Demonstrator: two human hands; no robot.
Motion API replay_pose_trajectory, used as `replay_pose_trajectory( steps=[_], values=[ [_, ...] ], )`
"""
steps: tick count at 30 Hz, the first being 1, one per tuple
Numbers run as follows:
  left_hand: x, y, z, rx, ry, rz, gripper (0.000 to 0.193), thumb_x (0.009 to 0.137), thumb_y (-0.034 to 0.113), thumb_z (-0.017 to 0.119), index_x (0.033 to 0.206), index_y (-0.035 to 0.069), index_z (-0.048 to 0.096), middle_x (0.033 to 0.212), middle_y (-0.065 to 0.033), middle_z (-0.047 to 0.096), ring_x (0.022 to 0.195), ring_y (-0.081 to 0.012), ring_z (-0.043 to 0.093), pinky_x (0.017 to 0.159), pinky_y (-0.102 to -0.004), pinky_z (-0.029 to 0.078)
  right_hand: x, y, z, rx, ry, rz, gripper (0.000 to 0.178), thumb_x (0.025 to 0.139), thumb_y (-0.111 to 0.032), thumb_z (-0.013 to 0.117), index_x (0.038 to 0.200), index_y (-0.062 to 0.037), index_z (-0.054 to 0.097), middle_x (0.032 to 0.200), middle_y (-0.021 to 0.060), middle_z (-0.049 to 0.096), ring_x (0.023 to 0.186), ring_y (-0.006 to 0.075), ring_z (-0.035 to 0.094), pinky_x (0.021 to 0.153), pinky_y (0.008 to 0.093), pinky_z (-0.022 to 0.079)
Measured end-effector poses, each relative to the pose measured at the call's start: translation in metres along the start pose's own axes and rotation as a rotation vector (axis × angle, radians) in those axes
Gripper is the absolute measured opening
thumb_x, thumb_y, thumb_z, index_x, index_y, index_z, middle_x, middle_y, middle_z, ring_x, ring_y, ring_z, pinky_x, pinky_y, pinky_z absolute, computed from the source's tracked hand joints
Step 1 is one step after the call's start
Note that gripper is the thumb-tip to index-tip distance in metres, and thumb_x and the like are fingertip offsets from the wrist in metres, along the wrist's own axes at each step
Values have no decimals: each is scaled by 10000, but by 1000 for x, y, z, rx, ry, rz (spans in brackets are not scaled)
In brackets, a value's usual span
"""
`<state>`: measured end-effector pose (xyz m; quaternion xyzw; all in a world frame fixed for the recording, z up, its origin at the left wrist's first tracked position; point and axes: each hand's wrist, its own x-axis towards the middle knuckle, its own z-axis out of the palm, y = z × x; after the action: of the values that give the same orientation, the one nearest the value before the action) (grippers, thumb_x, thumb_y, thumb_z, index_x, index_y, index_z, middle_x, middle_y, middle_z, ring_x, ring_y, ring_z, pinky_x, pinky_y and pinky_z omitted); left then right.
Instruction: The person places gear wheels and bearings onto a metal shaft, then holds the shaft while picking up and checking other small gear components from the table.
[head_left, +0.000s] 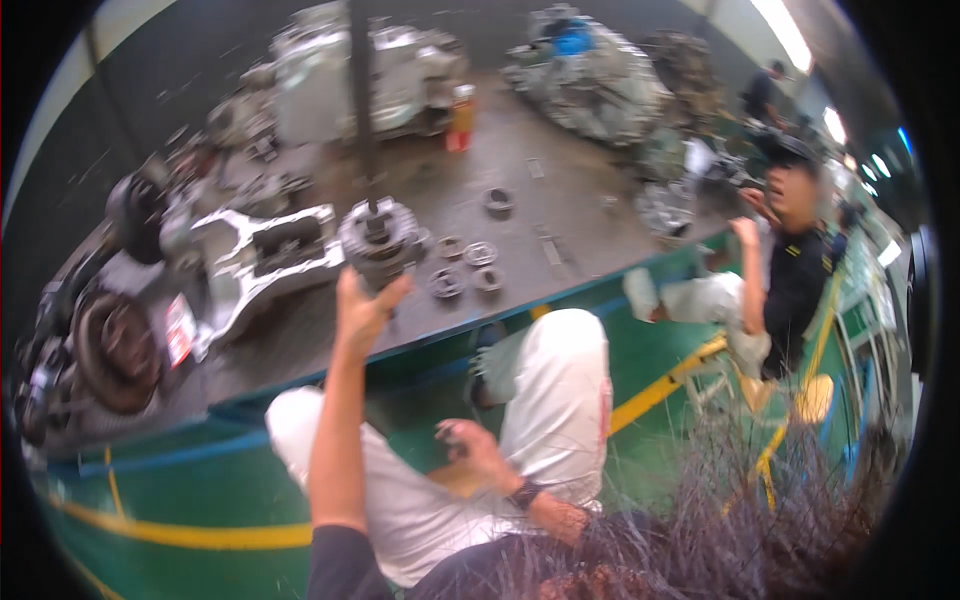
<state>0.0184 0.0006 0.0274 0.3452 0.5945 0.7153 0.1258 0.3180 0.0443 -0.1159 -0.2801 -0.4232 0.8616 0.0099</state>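
My left hand [366, 308] reaches to the bench edge, thumb and fingers curled on the near side of a round metal gear assembly [380, 245]. The gear assembly stands on the bench with a toothed upper ring. My right hand [474, 447] is low over my lap, fingers curled round something small and dark that I cannot make out. Just right of the gear assembly lie several small bearing rings [447, 284]. A larger dark ring [497, 201] sits farther back. To the left, a silver cast housing [235, 285] lies with its opening facing up.
A dark post [361, 100] rises behind the gear assembly. Large metal casings [335, 85] and a red-and-yellow bottle [460, 118] stand at the back. A rusty round drum [117, 350] is at the left. Another person [795, 260] sits at the right, beside the bench [570, 190].
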Motion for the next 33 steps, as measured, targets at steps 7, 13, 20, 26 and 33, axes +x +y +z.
replay_pose_trajectory(
  steps=[7, 13, 20, 26, 33],
  values=[
    [-2, 7, -8, -181, 10, -35, 531, 854, 146, 877, 1283, 15, 591, 1121, -43, 690, 978, -134, 659, 858, -306, 563, 30, -153, 45, -863, 168, -906, 535, 945, -231, 775, 1409, -33, 596, 1291, 104, 635, 1172, 224, 624, 1027, 366, 496],
    [-1, 5, -7, -186, 12, -35, 568, 847, 156, 894, 1303, 15, 585, 1147, -47, 693, 1020, -131, 653, 878, -299, 557, 94, -158, 67, -1215, 359, -1072, 663, 847, -327, 857, 1392, -44, 606, 1300, 139, 647, 1195, 343, 591, 1068, 439, 450],
    [-1, 5, -9, -190, -12, -13, 610, 845, 123, 892, 1341, 10, 557, 1196, -50, 696, 1081, -134, 650, 974, -310, 530, 125, -150, 84, -1133, 456, -1105, 828, 757, -191, 924, 1458, -41, 510, 1398, 195, 485, 1290, 392, 515, 1123, 472, 432],
    [-2, 11, -1, -215, 6, 0, 684, 827, 106, 893, 1386, -8, 516, 1259, -69, 672, 1132, -144, 633, 1015, -311, 510, 117, -178, 88, -1331, 542, -1076, 759, 808, -302, 894, 1439, -57, 552, 1401, 176, 512, 1315, 382, 496, 1119, 475, 419],
    [-2, 15, -5, -236, 4, -35, 754, 822, 175, 908, 1431, 2, 497, 1307, -69, 650, 1172, -150, 621, 1051, -327, 497, 43, -297, 159, -899, 4, -1385, 596, 908, -219, 810, 1424, -12, 597, 1325, 204, 675, 1263, 311, 619, 1093, 429, 456]
  ],
)
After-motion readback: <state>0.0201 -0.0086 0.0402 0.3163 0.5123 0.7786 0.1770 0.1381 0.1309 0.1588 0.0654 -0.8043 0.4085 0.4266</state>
